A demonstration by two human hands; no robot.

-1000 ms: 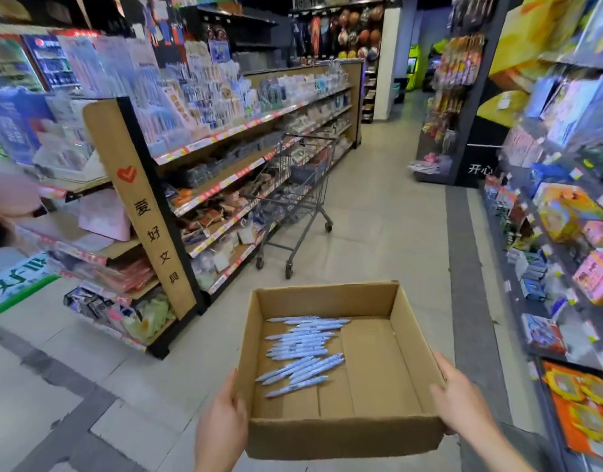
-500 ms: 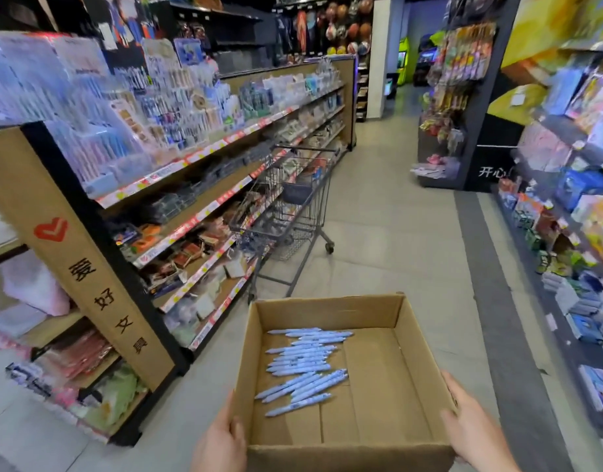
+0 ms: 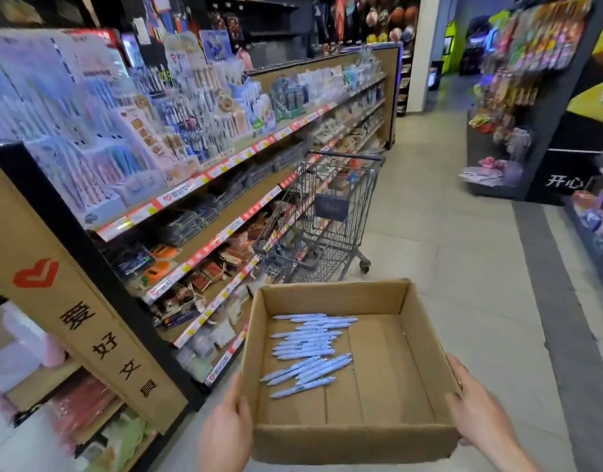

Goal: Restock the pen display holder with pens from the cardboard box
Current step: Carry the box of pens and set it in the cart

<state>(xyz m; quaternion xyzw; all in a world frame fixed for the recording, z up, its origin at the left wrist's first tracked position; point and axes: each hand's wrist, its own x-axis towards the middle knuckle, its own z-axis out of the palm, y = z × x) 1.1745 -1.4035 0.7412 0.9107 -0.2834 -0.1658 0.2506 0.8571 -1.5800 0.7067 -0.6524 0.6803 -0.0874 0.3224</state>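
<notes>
I carry an open cardboard box (image 3: 388, 376) in front of me. My left hand (image 3: 225, 434) grips its left wall near the front corner. My right hand (image 3: 477, 410) grips the right wall. Several light blue pens (image 3: 307, 352) lie loose on the left half of the box floor. Clear pen display holders (image 3: 99, 168) with blue and pink pens stand on the top shelf at the left, blurred.
A long stationery shelf unit (image 3: 198, 212) runs along my left, its wooden end panel (image 3: 75, 301) close by. A metal shopping cart (image 3: 324, 219) stands in the aisle just beyond the box. Toy and gift racks (image 3: 525, 97) line the right side.
I have walked forward along the aisle with the box. The shelf end panel has slid left and nearer, and the cart is closer. Both hands keep their hold.
</notes>
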